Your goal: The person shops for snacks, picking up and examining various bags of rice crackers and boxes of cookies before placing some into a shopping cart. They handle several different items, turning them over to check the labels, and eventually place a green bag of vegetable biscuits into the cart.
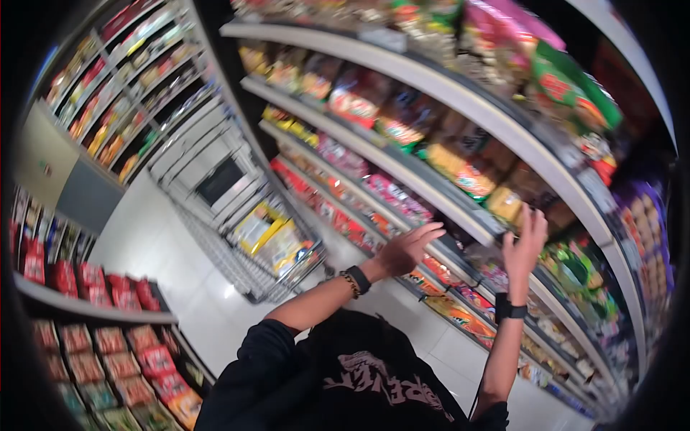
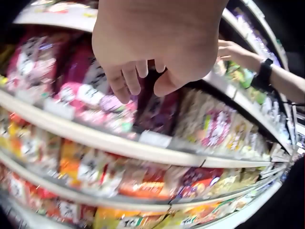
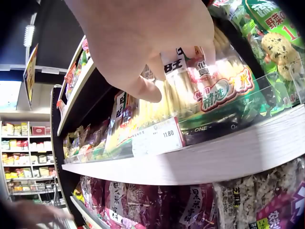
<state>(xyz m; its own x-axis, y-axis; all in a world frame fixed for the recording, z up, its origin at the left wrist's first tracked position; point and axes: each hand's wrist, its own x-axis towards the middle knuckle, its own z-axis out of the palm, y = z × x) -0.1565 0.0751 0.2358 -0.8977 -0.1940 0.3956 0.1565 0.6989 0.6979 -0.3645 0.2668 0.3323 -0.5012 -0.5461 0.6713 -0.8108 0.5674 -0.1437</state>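
Note:
My right hand reaches to a mid-height shelf, fingers extended. In the right wrist view it is at the front of a clear bag of rice crackers with a green lower edge; thumb and fingertips overlap the bag in this view. That bag stands upright behind a low clear lip, above a price tag reading 11.80. My left hand is held before the shelves to the left, fingers loosely bent, holding nothing. Behind it in the left wrist view are purple and pink snack bags.
A metal shopping cart stands to my left, with yellow-trimmed packages in it. Curved shelves of bagged snacks rise ahead and to the right. A low display with red packs is at the lower left, beside a tiled floor.

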